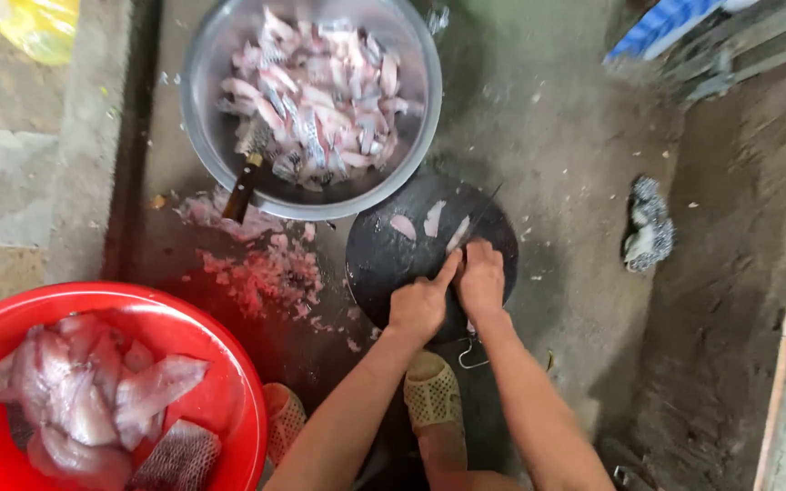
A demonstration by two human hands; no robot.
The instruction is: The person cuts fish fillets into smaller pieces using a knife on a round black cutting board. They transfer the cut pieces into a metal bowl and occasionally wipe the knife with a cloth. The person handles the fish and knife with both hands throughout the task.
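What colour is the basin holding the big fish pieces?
Red basin, lower left in the head view.

The setting is a floor-level fish-preparation area, of the kind found in a market stall or back-of-kitchen yard. Work is done directly on a wet, stained grey concrete floor. A round black chopping board lies on it, between a large round steel basin of cut fish pieces and a red plastic tub of fish fillets. Pink fish scraps litter the floor.
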